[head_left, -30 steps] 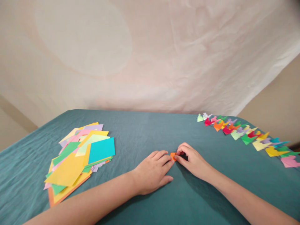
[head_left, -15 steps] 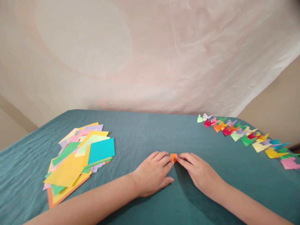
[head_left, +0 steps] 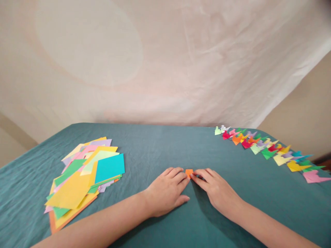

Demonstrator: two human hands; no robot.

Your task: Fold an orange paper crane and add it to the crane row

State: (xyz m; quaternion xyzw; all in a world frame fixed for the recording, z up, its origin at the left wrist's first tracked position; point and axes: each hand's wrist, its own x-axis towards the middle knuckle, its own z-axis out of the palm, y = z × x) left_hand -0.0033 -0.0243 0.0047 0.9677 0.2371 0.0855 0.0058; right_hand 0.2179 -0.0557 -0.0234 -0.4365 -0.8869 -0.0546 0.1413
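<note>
A small folded piece of orange paper (head_left: 189,172) lies on the teal cloth between my two hands. My left hand (head_left: 168,189) rests palm down beside it, fingers flat and thumb stretched out toward me. Its fingertips touch the paper's left edge. My right hand (head_left: 213,187) reaches in from the other side, with fingers and thumb pinched together on the paper's right edge. Fingertips cover both sides of the paper, so its full shape is hidden.
Loose coloured paper sheets, a blue sheet (head_left: 110,167) among them, are heaped on the left. Rows of folded paper birds, such as a pink bird (head_left: 313,176), run along the right. A teal cloth (head_left: 155,144) covers the table, and a pale sheet (head_left: 165,62) hangs behind.
The whole view has shifted slightly, moving things a little to the left. Both hands keep nearly the same pose at the orange paper.
</note>
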